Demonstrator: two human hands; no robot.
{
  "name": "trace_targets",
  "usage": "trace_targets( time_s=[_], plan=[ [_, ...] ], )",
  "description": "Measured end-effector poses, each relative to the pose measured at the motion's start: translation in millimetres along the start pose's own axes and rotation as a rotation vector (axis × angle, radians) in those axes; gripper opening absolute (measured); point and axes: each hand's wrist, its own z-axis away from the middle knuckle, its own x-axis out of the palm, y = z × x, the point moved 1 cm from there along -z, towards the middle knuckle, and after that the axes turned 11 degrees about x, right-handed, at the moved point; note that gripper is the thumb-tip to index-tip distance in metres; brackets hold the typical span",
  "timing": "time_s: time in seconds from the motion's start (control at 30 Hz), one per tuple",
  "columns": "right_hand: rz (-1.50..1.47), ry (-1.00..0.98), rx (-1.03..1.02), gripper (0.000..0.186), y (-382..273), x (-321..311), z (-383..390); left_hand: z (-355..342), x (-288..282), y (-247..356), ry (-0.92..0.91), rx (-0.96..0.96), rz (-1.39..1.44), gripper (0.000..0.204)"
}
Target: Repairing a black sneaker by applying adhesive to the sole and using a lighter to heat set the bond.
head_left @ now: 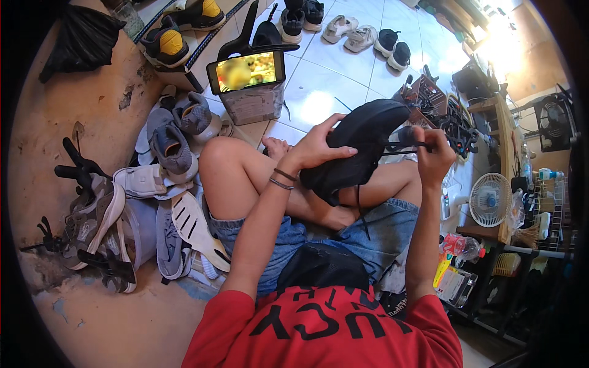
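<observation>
At far left, a black plastic bag [86, 38] lies above black clamps [84, 170] set on a grey shoe [92, 211]; further grey and white footwear [175, 147] is heaped beside the seated person's bent knee. Black-and-yellow shoes [169, 44] occupy the upper left. Beyond the knees, a lit phone [247, 72] rests against a wrapped box [254, 105]. Centre: the left hand [316, 144] is clamped on a black shoe [368, 135], thumb across its near surface; the shoe is held tilted above the crossed legs, toe toward the upper right. One black lace end [362, 211] hangs beneath it. Several pairs of shoes [359, 38] stand farther off on the tiles. Right of centre, the right hand [437, 154] is closed, fingertips together on a black lace [402, 148] running from the shoe. Farther right: a brown crate [424, 97], a clear bottle [461, 246] and a white fan [490, 199].
</observation>
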Motion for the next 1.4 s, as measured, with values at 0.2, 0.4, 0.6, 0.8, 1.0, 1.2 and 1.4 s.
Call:
trace_targets(
  time_s=[0.2,0.4,0.6,0.8,1.0,1.2,1.4],
  plan=[
    [-1.073,-0.361,0.696,0.043,23,17,29,9,0,4,-0.033,0.007,-0.017,0.074],
    [0.264,0.081,0.139,0.046,29,-50,2,8,-1,9,-0.039,-0.022,0.12,0.078],
    [-1.181,-0.251,0.723,0.056,17,-19,22,15,-7,8,0.034,0.058,0.036,0.068],
    [-0.193,-0.13,0.215,0.052,37,-70,6,10,-8,6,0.037,0.146,-0.017,0.067],
    [-0.305,0.147,0.247,0.038,41,-102,-15,10,-2,9,-0.049,-0.002,-0.03,0.067],
    [-0.768,-0.313,0.404,0.054,23,-94,2,10,-9,15,0.063,0.04,0.057,0.067],
    [-0.163,0.314,0.091,0.048,43,-154,-40,13,-15,16,0.068,-0.006,0.127,0.069]
  ],
)
